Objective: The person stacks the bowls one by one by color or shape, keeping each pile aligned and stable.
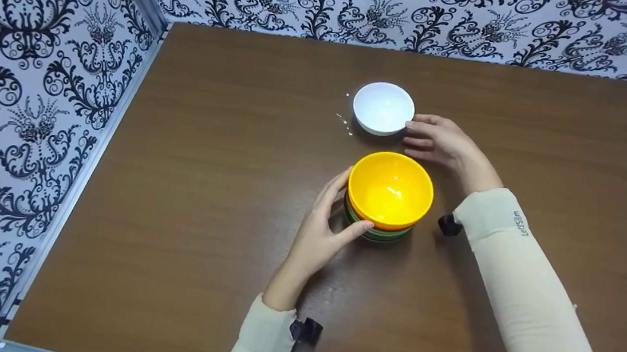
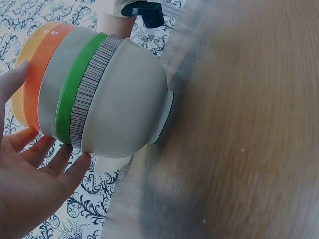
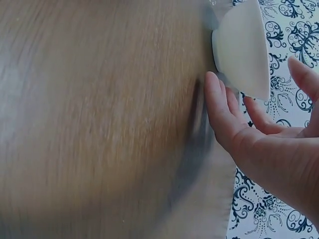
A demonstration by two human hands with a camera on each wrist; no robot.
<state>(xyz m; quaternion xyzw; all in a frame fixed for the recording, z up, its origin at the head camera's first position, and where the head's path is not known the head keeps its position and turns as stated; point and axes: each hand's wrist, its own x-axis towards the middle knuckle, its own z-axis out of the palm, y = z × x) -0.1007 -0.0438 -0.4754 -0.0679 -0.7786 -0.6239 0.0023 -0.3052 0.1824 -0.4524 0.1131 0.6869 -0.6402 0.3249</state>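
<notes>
A stack of nested bowls stands near the middle of the table, its yellow bowl (image 1: 390,189) on top. Below it the left wrist view shows an orange bowl (image 2: 42,74), a grey layer (image 2: 62,64), a green band (image 2: 75,92), and a pale bowl (image 2: 129,99) with a striped rim at the bottom. My left hand (image 1: 317,228) holds the stack from the left, thumb at the near side and fingers round the far side. Just behind it sits a white bowl (image 1: 383,109). My right hand (image 1: 443,142) is at that bowl's right side, fingers extended, fingertips right by its wall.
Several small white specks (image 1: 344,122) lie on the brown wooden table (image 1: 203,188) left of the white bowl. Patterned black-and-white panels (image 1: 26,114) stand along the left and back edges. Dark wrist cameras (image 1: 307,331) are strapped at both sleeves.
</notes>
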